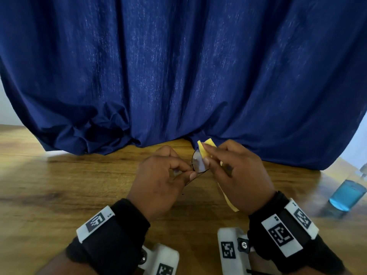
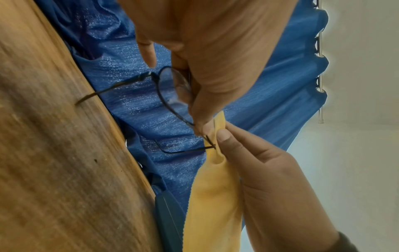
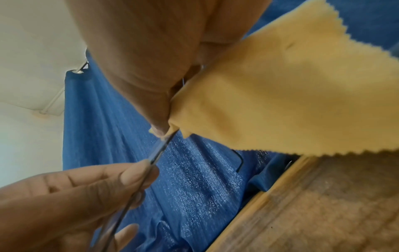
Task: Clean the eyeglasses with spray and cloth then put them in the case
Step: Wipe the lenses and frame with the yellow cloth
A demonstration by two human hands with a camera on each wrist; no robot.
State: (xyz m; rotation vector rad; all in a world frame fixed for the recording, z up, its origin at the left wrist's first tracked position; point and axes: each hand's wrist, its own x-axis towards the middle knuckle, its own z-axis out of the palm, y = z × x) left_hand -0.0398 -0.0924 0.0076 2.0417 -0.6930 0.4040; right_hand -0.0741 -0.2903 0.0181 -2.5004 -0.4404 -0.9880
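The thin dark wire-framed eyeglasses (image 1: 199,164) are held above the wooden table (image 1: 69,195), temples unfolded. My left hand (image 1: 188,172) pinches the frame beside one lens between thumb and forefinger. My right hand (image 1: 205,155) pinches a yellow cloth (image 1: 204,149) over the upper edge of that lens, thumb on one side. In the left wrist view the cloth (image 2: 215,196) hangs down from the right hand (image 2: 224,136), and the other lens (image 2: 172,92) shows bare. In the right wrist view the lens (image 3: 159,150) is seen edge-on between cloth (image 3: 280,93) and left hand (image 3: 142,170).
A clear spray bottle of blue liquid (image 1: 347,195) stands at the table's right. A blue curtain (image 1: 178,76) hangs along the table's far edge. A dark teal object (image 2: 168,221), perhaps the case, lies by the curtain under the cloth.
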